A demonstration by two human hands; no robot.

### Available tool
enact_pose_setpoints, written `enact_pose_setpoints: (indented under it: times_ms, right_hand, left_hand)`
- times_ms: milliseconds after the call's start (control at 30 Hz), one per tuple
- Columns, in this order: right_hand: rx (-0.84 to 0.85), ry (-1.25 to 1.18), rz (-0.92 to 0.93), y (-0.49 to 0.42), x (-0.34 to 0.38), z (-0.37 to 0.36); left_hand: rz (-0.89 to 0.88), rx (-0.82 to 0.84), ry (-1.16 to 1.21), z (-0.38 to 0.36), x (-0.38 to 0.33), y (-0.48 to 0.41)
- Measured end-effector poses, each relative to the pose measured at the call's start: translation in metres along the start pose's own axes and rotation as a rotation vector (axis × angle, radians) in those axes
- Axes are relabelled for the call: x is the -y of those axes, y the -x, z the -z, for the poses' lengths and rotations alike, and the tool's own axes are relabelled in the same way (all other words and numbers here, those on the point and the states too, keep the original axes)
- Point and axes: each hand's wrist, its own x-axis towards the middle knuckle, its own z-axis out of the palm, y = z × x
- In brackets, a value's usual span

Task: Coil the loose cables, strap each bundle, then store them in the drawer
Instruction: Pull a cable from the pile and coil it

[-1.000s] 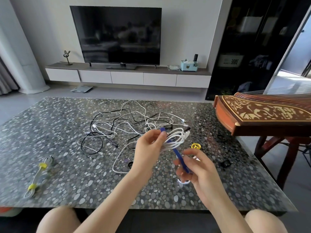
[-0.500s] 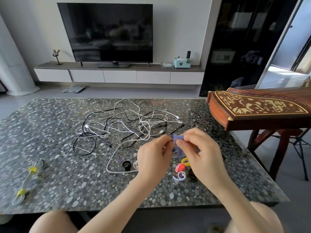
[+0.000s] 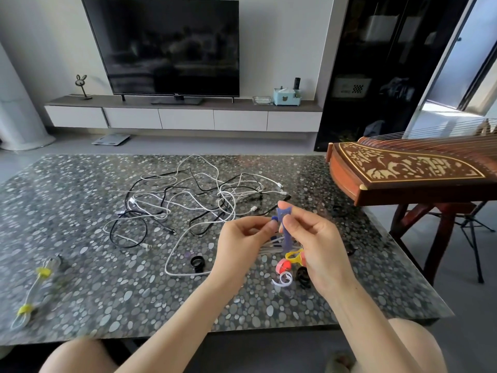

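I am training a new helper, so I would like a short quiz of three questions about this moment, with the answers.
1. True or false: the left hand and the right hand both pinch the blue strap.
2. Choose one: on which side of the table does the strapped bundle lie? A left, B right, C middle.
3. Fill in: that bundle carries two straps of ___ colour.

Key: 1 true; 2 A; 3 yellow.
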Motion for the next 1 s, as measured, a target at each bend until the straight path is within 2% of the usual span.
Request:
enact_pose_setpoints:
  times_ms: [300,433,667,900,1000]
  right_hand:
    - [0.036,0.123,-0.019,-0.005,-0.009,0.004]
    - [-0.005,0.18,0.014,-0.005,-0.011,0.005]
    - [-0.064,0.332,0.077,-0.011,-0.015,0.013]
    - [0.002,0.738,0.276,-0.017,-0.001,0.02]
    - [-0.033,0.849,0.38,-0.018,0.012,0.018]
  left_hand:
    - [-0.091,-0.015,-0.24,0.001,0.003,-0.001]
    - [-0.141,-0.022,-0.359,0.002,0.003,-0.001]
    - [-0.225,0.095,-0.504,0.008,-0.001,0.002]
    - [-0.455,0.327,-0.987,0.007,0.003,0.004]
    - [-0.348,0.393,-1.194,0.001,0.01,0.001]
